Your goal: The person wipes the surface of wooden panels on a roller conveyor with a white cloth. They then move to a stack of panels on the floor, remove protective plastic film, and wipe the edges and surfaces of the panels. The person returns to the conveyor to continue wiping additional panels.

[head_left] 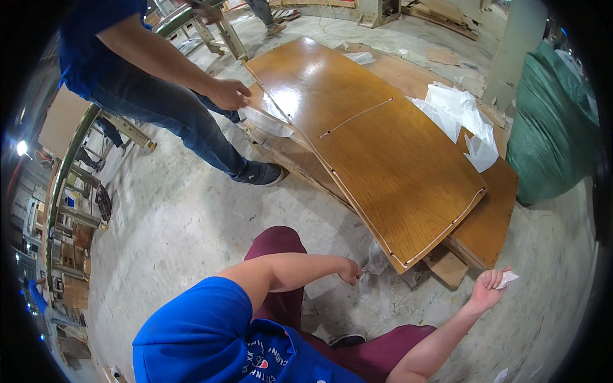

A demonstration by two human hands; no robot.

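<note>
My left hand [349,271] is closed, low over the floor beside the near corner of a glossy brown wooden panel [370,153]. Crumpled clear plastic film [375,265] lies right at its fingertips; whether they grip it I cannot make out. To the right, beyond the panel's near end, my right hand [488,292] is wrapped round a small crumpled white piece [508,279], paper or thin foam sheet. Thin white lines and small dark holes run along the panel's near edges and across its middle. It rests on a second brown panel [501,223].
A co-worker's hand [228,94] is at the panel's far left edge, with a dark shoe [258,173] close to the stack. White wrapping sheets [456,115] lie on the right side. A large green sack [554,127] stands at the right, near a pillar [512,48]. Wooden boards [447,267] support the panels.
</note>
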